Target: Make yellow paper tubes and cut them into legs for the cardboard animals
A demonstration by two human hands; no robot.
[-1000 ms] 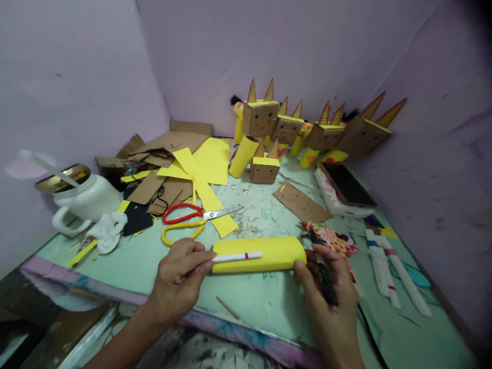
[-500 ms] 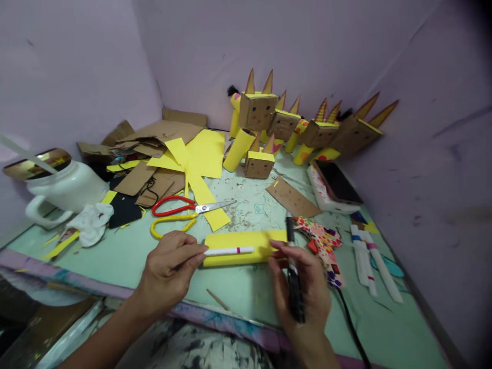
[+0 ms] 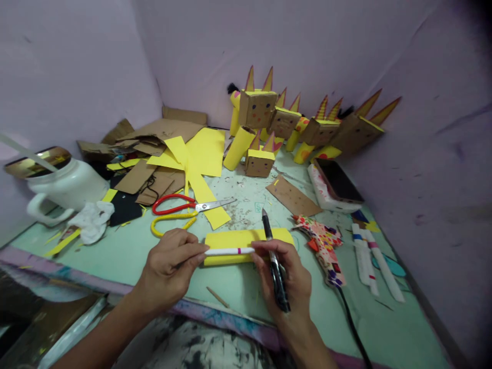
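Littered tabletop (image 3: 238,287) bears a yellow roll (image 3: 230,240). Above, our left hand (image 3: 171,261) pinches a white marker (image 3: 223,251); our right hand (image 3: 295,279), clutching a black pen (image 3: 279,282), meets the marker's end. Divided grip risks a dropped pen.

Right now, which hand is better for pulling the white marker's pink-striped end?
Probably the right hand: it's at that end of the white marker, though it also holds a black pen. The left hand pinches the opposite end.
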